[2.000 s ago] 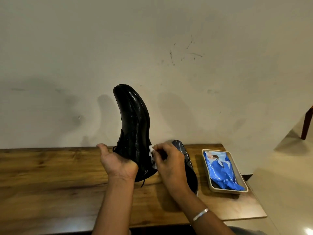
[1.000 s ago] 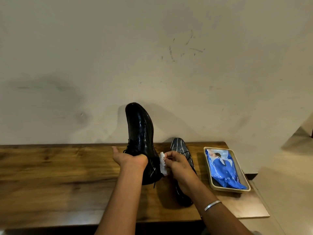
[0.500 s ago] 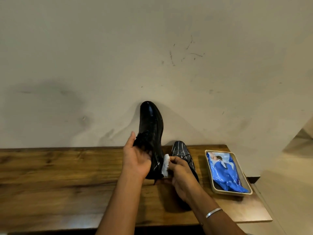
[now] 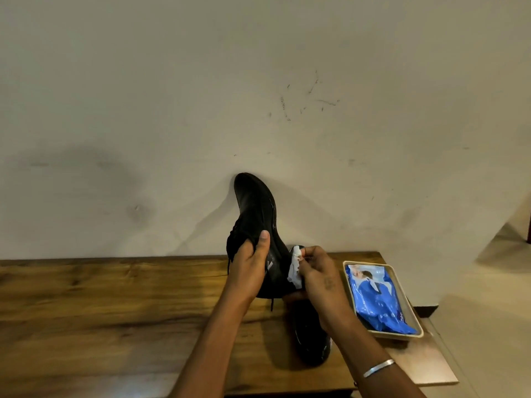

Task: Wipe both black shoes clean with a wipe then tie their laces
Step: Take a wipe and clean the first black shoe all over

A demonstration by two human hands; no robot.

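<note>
scuffed cream wall (image 4: 172, 81) over a wooden table (image 4: 100, 311). one black shoe (image 4: 255, 208) is held toe-up; the second shoe (image 4: 311, 343) lies flat on it. a tray (image 4: 402, 336) beside it holds a blue wipe pack (image 4: 376, 300). left hand (image 4: 250, 268) grips the raised shoe; right hand (image 4: 319, 277) pinches a white wipe (image 4: 296, 268) against it.

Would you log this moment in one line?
left hand: holds raised shoe; right hand: wipe against it; other shoe: on table

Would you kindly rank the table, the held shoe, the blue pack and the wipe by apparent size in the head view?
1. table
2. held shoe
3. blue pack (the shoe is lifted off the table, so these two are unsure)
4. wipe, clearly smallest
</note>
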